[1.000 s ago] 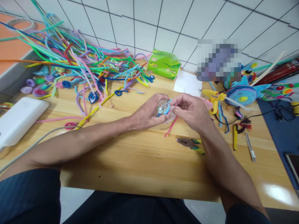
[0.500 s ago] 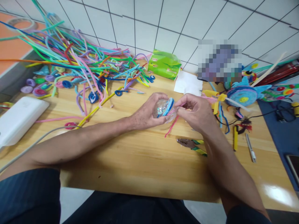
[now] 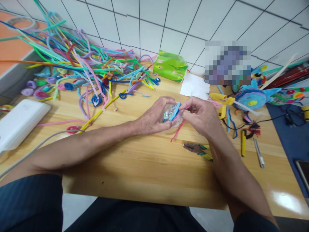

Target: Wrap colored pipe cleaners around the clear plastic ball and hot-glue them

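My left hand (image 3: 155, 116) is wrapped around a clear plastic ball (image 3: 167, 111) with shiny bits showing inside. Light and dark blue pipe cleaners (image 3: 175, 111) run around the ball as a band. On the ball's right side, my right hand (image 3: 200, 114) pinches a pink pipe cleaner (image 3: 178, 131) between thumb and forefinger, close against the band. Its loose end hangs down below the fingers. Pliers (image 3: 196, 149) with yellow-green handles lie on the table under my right wrist.
A heap of coloured pipe cleaners (image 3: 96, 64) spreads along the back left. A white power bank-like block (image 3: 25, 124) lies at left. Behind my hands are a green packet (image 3: 170, 66) and white paper (image 3: 195, 86). At right are a yellow glue gun (image 3: 223, 104), cutter (image 3: 243, 143) and pen (image 3: 259, 153).
My right fingers have shifted slightly along the blue band, and the ball has turned a little in my left hand. The things on the table lie as before.
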Motion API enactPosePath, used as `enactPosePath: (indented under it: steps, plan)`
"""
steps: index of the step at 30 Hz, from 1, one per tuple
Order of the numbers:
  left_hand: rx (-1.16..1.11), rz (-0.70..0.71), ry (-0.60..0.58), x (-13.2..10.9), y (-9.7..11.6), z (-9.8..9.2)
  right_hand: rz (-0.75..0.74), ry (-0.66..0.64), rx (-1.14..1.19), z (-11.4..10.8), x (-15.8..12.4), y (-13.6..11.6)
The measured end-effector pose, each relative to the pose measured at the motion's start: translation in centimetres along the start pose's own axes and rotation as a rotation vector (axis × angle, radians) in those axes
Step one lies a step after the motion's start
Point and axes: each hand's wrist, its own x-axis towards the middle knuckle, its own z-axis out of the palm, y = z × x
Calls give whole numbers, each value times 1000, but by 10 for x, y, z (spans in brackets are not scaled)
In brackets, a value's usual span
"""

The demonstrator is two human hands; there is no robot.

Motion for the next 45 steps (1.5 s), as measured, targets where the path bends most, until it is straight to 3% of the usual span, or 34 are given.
enactPosePath:
  steps: [14,26,34,45]
  plan:
    - [-26,-213,-22,4,17,-5,28,-33,83,2,0,-3]
    - [11,-28,-20,1,6,-3,24,-6,178,2,6,5]
    - [-14,-178,12,4,17,-5,8,-4,138,8,0,-5]
    - [-61,-213,-21,2,17,-7,10,10,40,5,-3,-9]
